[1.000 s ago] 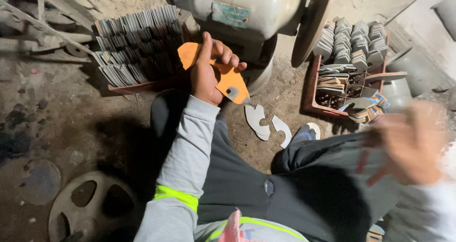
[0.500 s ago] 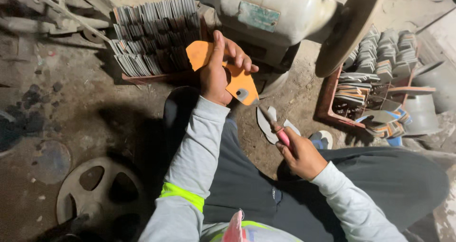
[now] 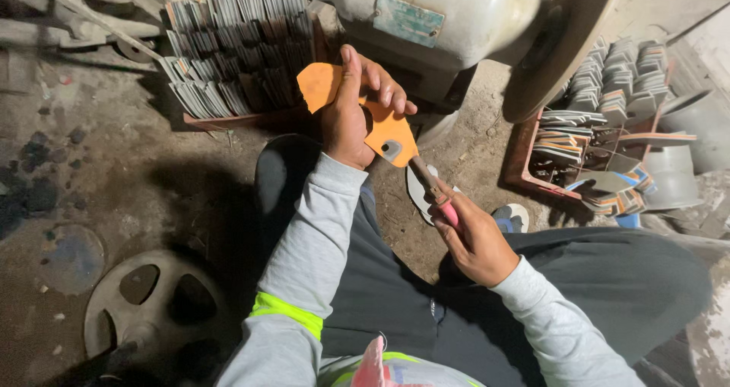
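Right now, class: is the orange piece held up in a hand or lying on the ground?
Held up: the left hand grips the orange piece above the ground.

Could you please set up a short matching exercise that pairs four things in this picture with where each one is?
Things:
1. orange flat piece
2. pink-handled tool
3. wheel-shaped metal disc
4. red crate of stacked flat pieces

Places:
A. on the ground at lower left, beside the person's leg
B. in the right hand, tip reaching up to the orange piece
C. at the right, beyond the grinder's wheel
D. in the left hand, in front of the grinder

Pairs: 1-D, 2-B, 3-A, 4-C
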`<state>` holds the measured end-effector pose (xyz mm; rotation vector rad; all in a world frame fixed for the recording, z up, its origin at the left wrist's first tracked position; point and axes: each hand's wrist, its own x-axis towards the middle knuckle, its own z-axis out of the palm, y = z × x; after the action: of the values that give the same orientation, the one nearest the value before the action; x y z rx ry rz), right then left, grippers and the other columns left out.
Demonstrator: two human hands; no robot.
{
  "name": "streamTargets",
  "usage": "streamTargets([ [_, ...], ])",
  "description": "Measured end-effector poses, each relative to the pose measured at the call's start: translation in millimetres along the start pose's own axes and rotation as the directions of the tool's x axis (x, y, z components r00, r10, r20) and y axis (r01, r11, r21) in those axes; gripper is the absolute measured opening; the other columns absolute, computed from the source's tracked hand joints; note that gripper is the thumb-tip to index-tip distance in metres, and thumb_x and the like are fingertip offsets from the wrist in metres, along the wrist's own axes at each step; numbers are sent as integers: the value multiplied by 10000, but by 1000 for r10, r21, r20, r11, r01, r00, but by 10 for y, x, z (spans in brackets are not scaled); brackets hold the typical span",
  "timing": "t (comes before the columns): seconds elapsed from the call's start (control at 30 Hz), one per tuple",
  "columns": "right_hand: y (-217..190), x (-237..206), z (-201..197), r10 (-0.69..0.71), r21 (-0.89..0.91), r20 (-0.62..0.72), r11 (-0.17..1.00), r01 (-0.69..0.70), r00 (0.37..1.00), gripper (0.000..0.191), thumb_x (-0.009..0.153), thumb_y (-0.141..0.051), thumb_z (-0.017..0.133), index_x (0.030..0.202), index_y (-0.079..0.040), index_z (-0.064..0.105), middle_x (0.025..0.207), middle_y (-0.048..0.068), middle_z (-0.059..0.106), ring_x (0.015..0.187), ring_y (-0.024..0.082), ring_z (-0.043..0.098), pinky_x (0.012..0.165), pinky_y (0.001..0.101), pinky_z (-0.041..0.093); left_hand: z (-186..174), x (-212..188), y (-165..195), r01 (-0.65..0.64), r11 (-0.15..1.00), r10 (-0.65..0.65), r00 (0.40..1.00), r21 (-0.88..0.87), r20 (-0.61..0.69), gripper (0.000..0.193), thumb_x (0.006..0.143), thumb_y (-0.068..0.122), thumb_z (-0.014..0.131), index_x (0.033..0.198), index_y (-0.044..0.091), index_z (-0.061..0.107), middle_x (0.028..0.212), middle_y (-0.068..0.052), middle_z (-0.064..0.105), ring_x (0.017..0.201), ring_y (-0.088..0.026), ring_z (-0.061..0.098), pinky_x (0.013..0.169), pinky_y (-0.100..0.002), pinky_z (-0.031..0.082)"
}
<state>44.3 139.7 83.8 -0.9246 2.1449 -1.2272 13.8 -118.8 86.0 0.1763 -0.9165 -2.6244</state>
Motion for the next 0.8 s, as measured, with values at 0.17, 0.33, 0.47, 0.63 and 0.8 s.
streamTargets([
  [0.17,-44,-35,-12,-17,-57,-21,998,16,1000,585,893,-18,617,1458,-34,466,1091,175,636,980,321,668,876,362,522,47,-21,-3,-5,1000,5,1000,-6,13,476,1080,517,455,860,95,476,729,-59,494,690,-229,569,710,-452,577],
  [0.33,52,-40,41,320,-134,11,939,-316,947,240,954,-121,654,1185,-60,639,869,169,678,853,350,694,758,384,529,125,-85,-18,43,998,-44,999,-50,-7,467,1080,512,421,840,111,427,703,-31,416,635,-192,492,662,-397,520],
  [0.47,203,-51,105,182,15,-10,983,-182,983,239,881,-6,581,1114,-27,624,836,129,682,771,279,679,751,344,534,182,-172,-83,-40,998,37,995,38,89,470,1109,495,429,840,116,358,702,-7,329,617,-141,377,627,-340,421],
  [0.63,349,-112,185,129,72,-20,989,-127,991,249,873,35,535,1101,-25,616,835,140,644,768,231,626,778,323,536,245,-253,-169,-135,958,70,966,254,249,486,1146,460,455,838,107,323,702,7,296,617,-115,332,607,-297,353],
  [0.8,494,-192,241,189,40,15,981,-189,982,320,833,25,550,1141,-33,617,833,128,680,769,241,654,758,335,532,257,-339,-225,-204,864,81,959,461,273,465,1142,375,501,802,81,380,680,24,342,596,-111,349,573,-298,339],
])
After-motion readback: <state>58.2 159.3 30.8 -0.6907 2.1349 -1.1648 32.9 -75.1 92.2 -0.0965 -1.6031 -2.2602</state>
